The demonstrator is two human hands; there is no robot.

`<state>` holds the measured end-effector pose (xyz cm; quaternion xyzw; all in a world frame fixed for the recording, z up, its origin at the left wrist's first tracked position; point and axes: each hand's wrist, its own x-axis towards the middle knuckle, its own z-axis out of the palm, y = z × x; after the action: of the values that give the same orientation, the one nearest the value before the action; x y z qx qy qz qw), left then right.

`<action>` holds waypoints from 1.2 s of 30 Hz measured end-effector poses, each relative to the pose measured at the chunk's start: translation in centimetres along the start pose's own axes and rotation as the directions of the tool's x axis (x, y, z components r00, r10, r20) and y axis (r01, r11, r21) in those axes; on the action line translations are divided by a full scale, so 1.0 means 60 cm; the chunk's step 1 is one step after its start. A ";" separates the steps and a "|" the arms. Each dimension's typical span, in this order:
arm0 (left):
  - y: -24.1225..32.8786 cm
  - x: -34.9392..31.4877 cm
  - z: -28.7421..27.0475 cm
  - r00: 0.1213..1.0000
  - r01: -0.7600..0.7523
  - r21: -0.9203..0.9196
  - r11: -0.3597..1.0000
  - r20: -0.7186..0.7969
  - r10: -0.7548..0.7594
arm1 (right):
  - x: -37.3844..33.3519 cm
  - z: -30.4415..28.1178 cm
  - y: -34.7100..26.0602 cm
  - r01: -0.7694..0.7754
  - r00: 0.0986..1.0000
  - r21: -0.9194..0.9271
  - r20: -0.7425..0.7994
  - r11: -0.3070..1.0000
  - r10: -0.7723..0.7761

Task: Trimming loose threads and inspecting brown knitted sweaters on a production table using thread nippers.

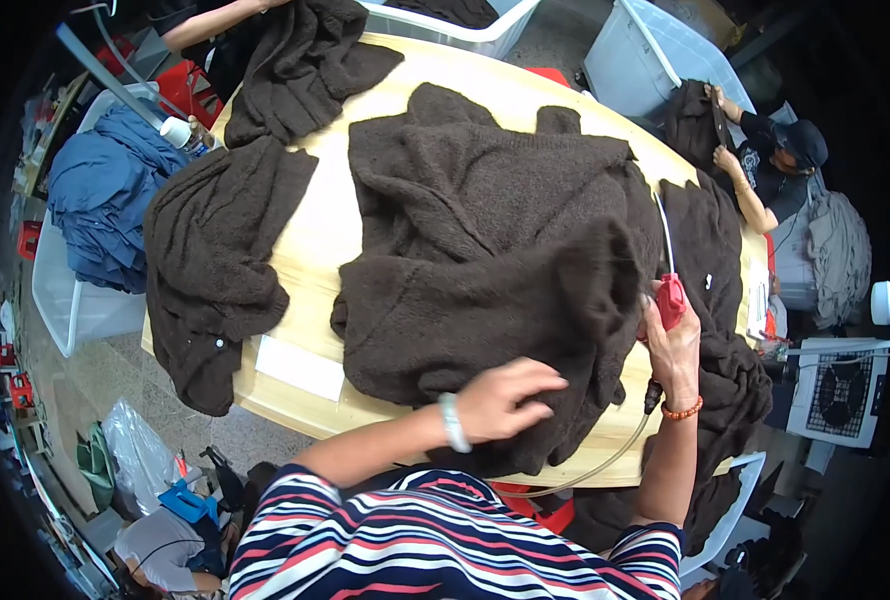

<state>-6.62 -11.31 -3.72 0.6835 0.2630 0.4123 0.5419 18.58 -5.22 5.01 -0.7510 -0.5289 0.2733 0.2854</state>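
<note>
A dark brown fuzzy garment (495,215) lies spread in loose folds across the middle of the wooden table (310,235). One tube-like part of it stands up with a round opening facing right. My right hand (675,352) is wrapped round a red air blow gun (672,300) at the garment's right edge. Its long thin nozzle points away from me, and a hose (613,460) runs from its lower end toward my body. My left hand (508,402), fingers apart and holding nothing, is over the garment's near edge; whether it touches the cloth I cannot tell.
More brown garments lie on the left (210,240) and right (730,375) of the table. A white sheet (300,368) rests at the near left. Blue cloth (110,190) fills a bin. A co-worker (780,160) handles brown cloth at right; another person's arm (215,25) reaches in far left.
</note>
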 end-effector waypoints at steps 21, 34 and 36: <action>-0.249 -0.157 -0.313 0.504 0.455 0.016 0.890 -0.829 -0.243 | 0.018 0.124 -0.161 0.366 0.908 -0.216 0.293 0.905 -0.298; -0.132 -0.151 -0.277 0.780 0.053 -0.149 0.987 -0.612 -0.134 | 0.150 0.488 -0.184 0.556 0.821 -0.525 0.465 0.645 -0.330; -0.071 -0.168 -0.271 0.811 0.007 -0.177 0.984 -0.575 -0.109 | 0.160 0.465 -0.179 0.556 0.816 -0.460 0.462 0.692 -0.349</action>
<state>-25.29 -9.75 -9.45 0.4684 0.4013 0.6054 0.5030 -5.38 10.79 -7.51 -0.5855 -0.7975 0.1450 0.0087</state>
